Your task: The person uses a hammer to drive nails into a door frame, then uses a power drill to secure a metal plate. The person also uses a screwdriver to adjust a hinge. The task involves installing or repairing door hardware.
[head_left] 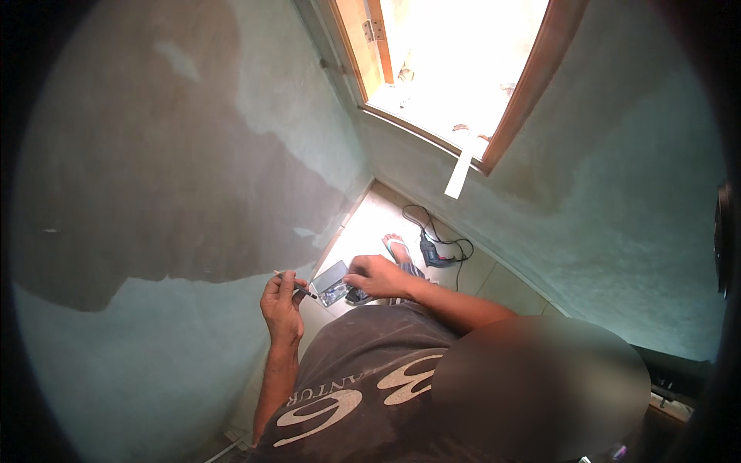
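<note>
My left hand (281, 305) is closed around a pencil (301, 288), a thin dark stick with a pale pointed tip, held at a slant. Just to its right is a small see-through case (332, 283), with a greyish upper panel and shiny small pieces in its lower part. My right hand (374, 275) has its fingers curled in at the right edge of this case and seems to grip it there. The fingertips are partly hidden, and the small pieces are too small to name.
A dark corded power drill (438, 253) lies on the tiled floor (369, 220) past my sandalled foot (397, 248). Patchy green-grey walls (193, 193) meet in a corner ahead. Above stands a wood-framed window (509, 100) with a white strip (460, 174) hanging over its sill.
</note>
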A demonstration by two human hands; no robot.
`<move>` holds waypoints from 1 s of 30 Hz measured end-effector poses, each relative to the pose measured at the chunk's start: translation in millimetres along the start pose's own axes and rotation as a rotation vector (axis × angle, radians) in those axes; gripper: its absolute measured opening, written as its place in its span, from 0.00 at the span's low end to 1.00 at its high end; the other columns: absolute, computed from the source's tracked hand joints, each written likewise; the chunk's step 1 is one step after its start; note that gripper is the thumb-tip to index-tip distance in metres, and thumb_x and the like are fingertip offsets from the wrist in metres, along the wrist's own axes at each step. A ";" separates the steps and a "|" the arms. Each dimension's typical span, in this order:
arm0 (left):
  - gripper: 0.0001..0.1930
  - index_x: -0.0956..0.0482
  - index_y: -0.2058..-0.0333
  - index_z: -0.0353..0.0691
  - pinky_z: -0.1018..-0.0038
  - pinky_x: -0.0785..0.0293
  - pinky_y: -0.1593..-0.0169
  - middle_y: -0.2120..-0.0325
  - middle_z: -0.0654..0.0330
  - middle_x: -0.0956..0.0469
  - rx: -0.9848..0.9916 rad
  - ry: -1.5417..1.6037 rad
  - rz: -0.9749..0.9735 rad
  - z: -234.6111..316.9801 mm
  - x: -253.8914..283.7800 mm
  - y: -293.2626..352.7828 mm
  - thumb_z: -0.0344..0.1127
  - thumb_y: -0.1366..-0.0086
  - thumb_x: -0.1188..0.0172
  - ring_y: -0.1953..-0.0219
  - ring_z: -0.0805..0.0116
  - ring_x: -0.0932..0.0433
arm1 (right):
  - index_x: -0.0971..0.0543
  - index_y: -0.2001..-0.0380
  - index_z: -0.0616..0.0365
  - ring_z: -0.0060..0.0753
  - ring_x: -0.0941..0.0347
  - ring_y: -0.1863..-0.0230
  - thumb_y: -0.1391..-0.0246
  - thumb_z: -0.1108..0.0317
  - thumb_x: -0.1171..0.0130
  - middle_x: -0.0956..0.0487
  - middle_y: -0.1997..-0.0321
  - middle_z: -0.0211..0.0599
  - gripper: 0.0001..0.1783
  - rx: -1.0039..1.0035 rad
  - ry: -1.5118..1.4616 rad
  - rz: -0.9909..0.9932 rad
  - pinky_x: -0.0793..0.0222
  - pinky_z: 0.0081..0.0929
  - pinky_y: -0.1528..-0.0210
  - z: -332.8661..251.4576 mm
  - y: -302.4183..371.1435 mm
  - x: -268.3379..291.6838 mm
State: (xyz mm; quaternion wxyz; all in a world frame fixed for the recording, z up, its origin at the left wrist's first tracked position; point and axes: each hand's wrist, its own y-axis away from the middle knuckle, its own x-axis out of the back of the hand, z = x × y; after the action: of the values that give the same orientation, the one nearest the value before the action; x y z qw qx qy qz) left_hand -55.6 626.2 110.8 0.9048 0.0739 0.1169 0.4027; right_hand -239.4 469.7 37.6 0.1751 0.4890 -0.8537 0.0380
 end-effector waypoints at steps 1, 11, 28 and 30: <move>0.08 0.21 0.55 0.37 0.72 0.15 0.59 0.65 0.62 0.20 0.005 -0.030 -0.003 2.3 -4.4 -5.1 0.36 0.24 0.36 0.63 0.72 0.18 | 0.15 0.60 0.64 0.50 0.16 0.58 0.35 0.55 0.33 0.14 0.62 0.51 0.19 -0.080 0.073 0.008 0.23 0.43 0.53 27.5 2.5 0.8; 0.14 0.26 0.44 0.36 0.71 0.15 0.68 0.68 0.61 0.21 0.120 -0.227 0.002 -34.0 7.7 -46.1 0.38 0.21 0.42 0.68 0.71 0.17 | 0.12 0.59 0.67 0.62 0.17 0.46 0.50 0.59 0.34 0.16 0.51 0.66 0.22 -0.860 0.349 -0.011 0.22 0.47 0.41 273.1 65.9 12.2; 0.23 0.13 0.56 0.34 0.48 0.23 0.42 0.53 0.39 0.15 0.771 -1.454 -0.298 -295.3 388.5 233.9 0.51 0.29 0.42 0.46 0.38 0.18 | 0.12 0.62 0.68 0.63 0.15 0.53 0.46 0.55 0.35 0.14 0.58 0.63 0.22 -0.893 0.447 -0.101 0.21 0.49 0.47 307.9 246.1 -13.9; 0.24 0.12 0.60 0.33 0.50 0.21 0.46 0.57 0.40 0.14 0.683 -1.513 -0.370 -302.7 384.6 242.6 0.54 0.29 0.41 0.51 0.41 0.15 | 0.11 0.63 0.67 0.59 0.13 0.56 0.48 0.57 0.32 0.13 0.62 0.61 0.21 -0.982 0.415 -0.194 0.20 0.46 0.50 304.9 280.5 -35.8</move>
State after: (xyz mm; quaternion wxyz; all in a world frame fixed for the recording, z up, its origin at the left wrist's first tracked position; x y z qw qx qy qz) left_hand -60.9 1086.4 -183.4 0.7186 0.5720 -0.3941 0.0332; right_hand -540.6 572.7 -230.0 0.5504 0.4087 -0.6695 -0.2860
